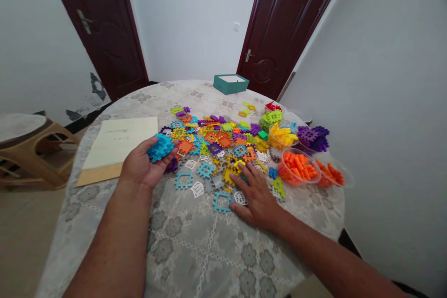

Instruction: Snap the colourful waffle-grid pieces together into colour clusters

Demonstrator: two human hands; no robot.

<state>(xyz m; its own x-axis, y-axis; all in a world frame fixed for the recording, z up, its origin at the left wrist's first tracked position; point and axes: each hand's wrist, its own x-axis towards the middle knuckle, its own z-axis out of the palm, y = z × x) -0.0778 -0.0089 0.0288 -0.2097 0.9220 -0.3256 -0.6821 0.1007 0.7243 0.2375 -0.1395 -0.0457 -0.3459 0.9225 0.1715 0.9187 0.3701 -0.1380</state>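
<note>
A stack of blue interlocking plastic building pieces rests in my left hand, the thumb and fingers closed around it. My right hand lies palm down over the near right side of a loose pile of coloured pieces, fingers spread. Its fingertips touch or hover close to yellow pieces; I cannot tell which. By the right thumb are a light-blue square frame and a white lattice window piece. Orange, purple, green and grey pieces spread across the pile beyond both hands.
To the right stand clear tubs of sorted pieces: orange sticks, yellow pieces, purple pieces and green ones. A paper sheet on a brown folder lies at left. A teal box sits at the table's back edge.
</note>
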